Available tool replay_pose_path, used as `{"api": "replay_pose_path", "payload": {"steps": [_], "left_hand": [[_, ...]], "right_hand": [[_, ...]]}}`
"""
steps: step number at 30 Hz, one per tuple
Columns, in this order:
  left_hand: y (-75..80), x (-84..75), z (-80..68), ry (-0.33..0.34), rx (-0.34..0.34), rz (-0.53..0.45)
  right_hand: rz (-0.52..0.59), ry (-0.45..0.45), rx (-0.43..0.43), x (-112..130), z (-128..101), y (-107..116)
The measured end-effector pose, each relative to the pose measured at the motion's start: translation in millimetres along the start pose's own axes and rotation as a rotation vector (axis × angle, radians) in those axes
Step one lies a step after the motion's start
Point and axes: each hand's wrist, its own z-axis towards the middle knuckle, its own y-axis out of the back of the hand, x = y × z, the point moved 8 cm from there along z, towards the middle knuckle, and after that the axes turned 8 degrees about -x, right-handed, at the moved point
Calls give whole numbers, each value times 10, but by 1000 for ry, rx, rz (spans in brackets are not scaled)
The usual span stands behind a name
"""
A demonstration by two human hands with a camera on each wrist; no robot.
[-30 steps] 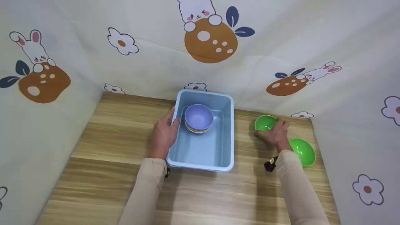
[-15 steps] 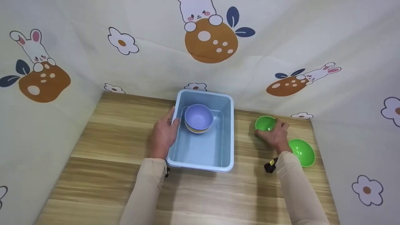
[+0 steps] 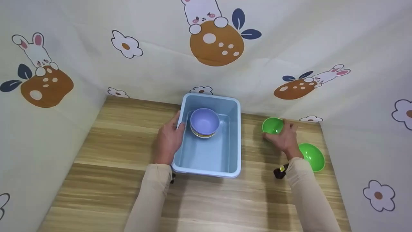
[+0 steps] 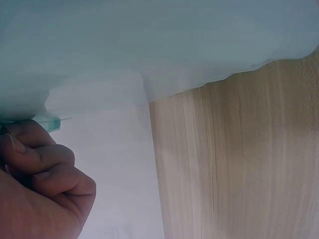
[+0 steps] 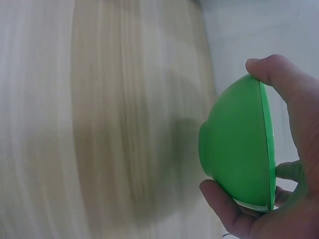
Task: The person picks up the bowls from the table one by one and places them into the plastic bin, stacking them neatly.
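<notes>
A light blue plastic basin [image 3: 206,158] stands against the back wall. My left hand [image 3: 169,138] holds its left rim; in the left wrist view the fingers [image 4: 55,164] are curled under the lip. Inside the basin, toward the back, is a stack of bowls with a purple bowl [image 3: 205,121] on top and yellow and white edges below. To the right of the basin, my right hand [image 3: 285,137] grips a green bowl [image 3: 272,125] by its rim, thumb on one side and fingers opposite. The right wrist view has this bowl [image 5: 237,144] side-on.
Another green bowl [image 3: 312,157] sits at the right, beside my right wrist, partly behind the sleeve. The wooden table [image 3: 109,138] is bordered by pale cloth walls [image 3: 154,71] printed with rabbits and flowers. Dark wrist cameras [image 3: 280,172] are strapped on both wrists.
The green bowl in my right hand has shifted very slightly toward the back wall. My left hand and the basin stay as they were.
</notes>
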Motion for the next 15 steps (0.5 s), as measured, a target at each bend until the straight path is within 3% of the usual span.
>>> {"api": "replay_pose_path", "payload": {"steps": [15], "left_hand": [[1, -5, -20, 11, 6, 6]], "right_hand": [[65, 116, -32, 384, -120, 227]]}}
